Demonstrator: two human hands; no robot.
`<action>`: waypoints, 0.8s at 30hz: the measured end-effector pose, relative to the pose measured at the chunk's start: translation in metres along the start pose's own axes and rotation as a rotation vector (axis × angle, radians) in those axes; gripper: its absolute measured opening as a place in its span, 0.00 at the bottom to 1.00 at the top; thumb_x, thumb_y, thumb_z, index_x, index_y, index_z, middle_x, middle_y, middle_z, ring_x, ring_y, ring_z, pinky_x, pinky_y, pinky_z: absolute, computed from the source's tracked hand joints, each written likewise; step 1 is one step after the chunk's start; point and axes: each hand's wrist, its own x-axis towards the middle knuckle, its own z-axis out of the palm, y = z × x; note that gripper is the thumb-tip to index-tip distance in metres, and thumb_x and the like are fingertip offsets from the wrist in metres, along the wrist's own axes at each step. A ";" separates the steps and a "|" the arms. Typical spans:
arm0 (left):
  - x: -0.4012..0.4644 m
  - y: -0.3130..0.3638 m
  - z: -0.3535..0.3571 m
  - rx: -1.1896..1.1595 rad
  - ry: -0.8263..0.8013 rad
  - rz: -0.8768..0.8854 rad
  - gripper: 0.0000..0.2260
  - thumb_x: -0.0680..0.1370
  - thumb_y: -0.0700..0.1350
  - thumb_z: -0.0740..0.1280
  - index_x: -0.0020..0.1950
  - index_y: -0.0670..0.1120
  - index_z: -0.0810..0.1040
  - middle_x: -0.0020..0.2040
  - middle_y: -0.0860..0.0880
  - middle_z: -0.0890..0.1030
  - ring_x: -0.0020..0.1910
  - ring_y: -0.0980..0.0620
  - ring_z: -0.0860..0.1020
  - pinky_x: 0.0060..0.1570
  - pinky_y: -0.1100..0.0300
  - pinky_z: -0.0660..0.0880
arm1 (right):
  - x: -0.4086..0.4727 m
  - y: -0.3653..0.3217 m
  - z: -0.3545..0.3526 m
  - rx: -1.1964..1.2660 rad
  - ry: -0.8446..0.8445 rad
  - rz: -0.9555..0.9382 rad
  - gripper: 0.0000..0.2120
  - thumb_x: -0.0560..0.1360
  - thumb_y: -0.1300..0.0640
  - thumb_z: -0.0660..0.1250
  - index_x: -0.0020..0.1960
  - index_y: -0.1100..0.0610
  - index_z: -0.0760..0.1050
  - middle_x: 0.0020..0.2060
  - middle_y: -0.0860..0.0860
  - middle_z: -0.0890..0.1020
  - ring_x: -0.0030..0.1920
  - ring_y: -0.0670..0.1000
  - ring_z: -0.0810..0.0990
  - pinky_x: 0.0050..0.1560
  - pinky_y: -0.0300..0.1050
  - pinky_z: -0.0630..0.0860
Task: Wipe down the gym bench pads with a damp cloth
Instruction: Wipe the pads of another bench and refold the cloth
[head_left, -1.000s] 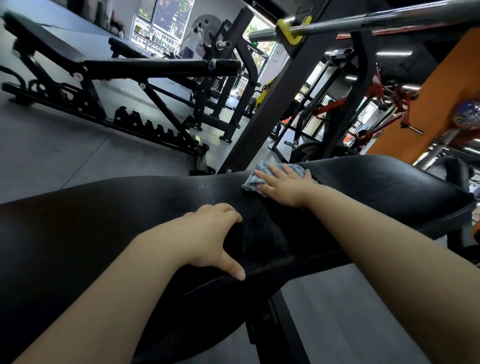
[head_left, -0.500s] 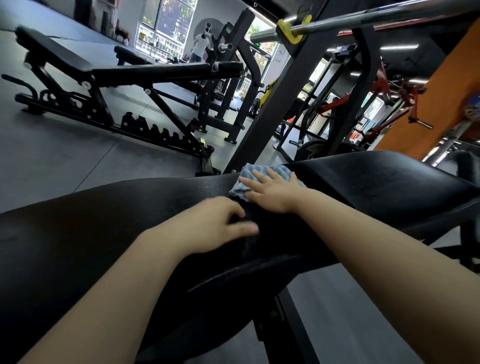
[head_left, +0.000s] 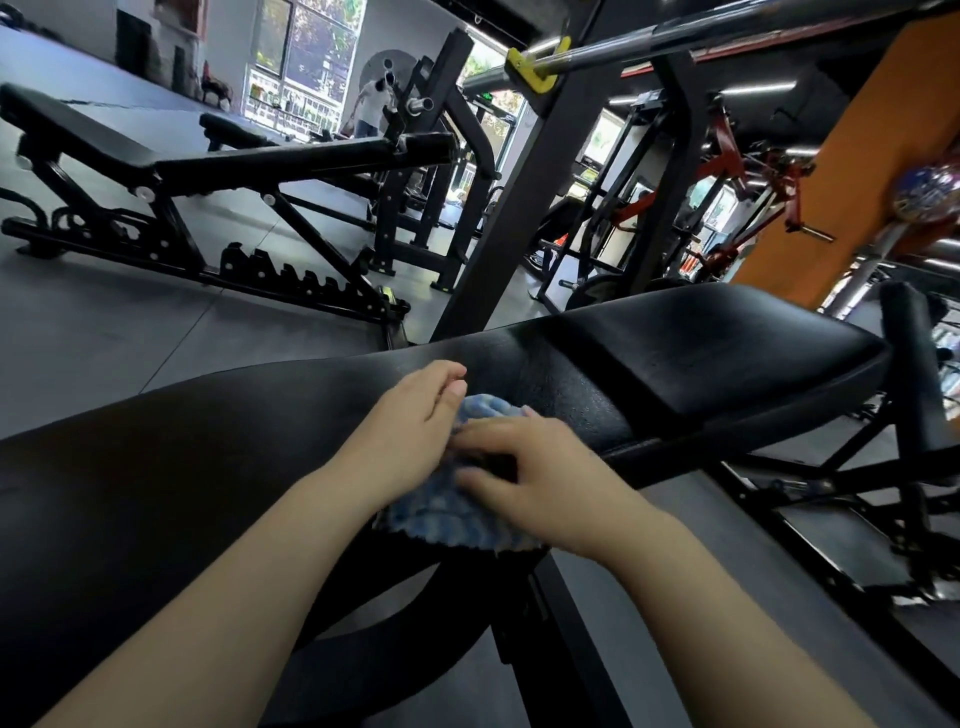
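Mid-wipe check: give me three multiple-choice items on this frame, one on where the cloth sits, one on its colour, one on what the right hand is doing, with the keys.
1. Where is the cloth?
A. On the near edge of the bench pad, between the two hands
B. On the floor under the frame
C. Draped over the barbell

2. What colour is the cloth?
A. Solid red
B. Blue and white
C. Black

3. What is the right hand doing?
A. Hanging free beside the bench
B. Gripping the barbell
C. Gripping the cloth with curled fingers

Answers:
1. A: the cloth lies on the bench pad at its near edge, with the left hand touching its far side.
2. B: its fluffy surface shows blue and white patches.
3. C: the right hand has fingers curled into the cloth; the barbell sits untouched overhead.
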 end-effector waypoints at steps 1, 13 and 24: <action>-0.002 0.003 0.004 0.052 -0.025 0.002 0.16 0.82 0.47 0.54 0.69 0.46 0.69 0.66 0.47 0.72 0.66 0.51 0.69 0.61 0.63 0.62 | -0.006 0.007 0.000 -0.026 0.174 0.054 0.15 0.73 0.51 0.59 0.54 0.48 0.80 0.53 0.43 0.82 0.58 0.47 0.76 0.70 0.56 0.57; -0.004 0.023 0.042 0.719 -0.348 -0.107 0.30 0.80 0.61 0.42 0.77 0.48 0.42 0.78 0.50 0.42 0.76 0.49 0.41 0.72 0.39 0.44 | -0.027 0.053 0.038 -0.204 0.797 0.335 0.21 0.75 0.50 0.53 0.54 0.56 0.81 0.60 0.55 0.78 0.66 0.56 0.70 0.72 0.55 0.48; 0.070 0.071 0.100 0.575 -0.395 0.183 0.26 0.82 0.57 0.46 0.78 0.49 0.46 0.78 0.52 0.44 0.76 0.49 0.42 0.72 0.41 0.41 | -0.039 0.058 0.037 0.081 1.171 0.563 0.23 0.73 0.54 0.52 0.64 0.58 0.74 0.70 0.57 0.66 0.68 0.58 0.62 0.68 0.54 0.58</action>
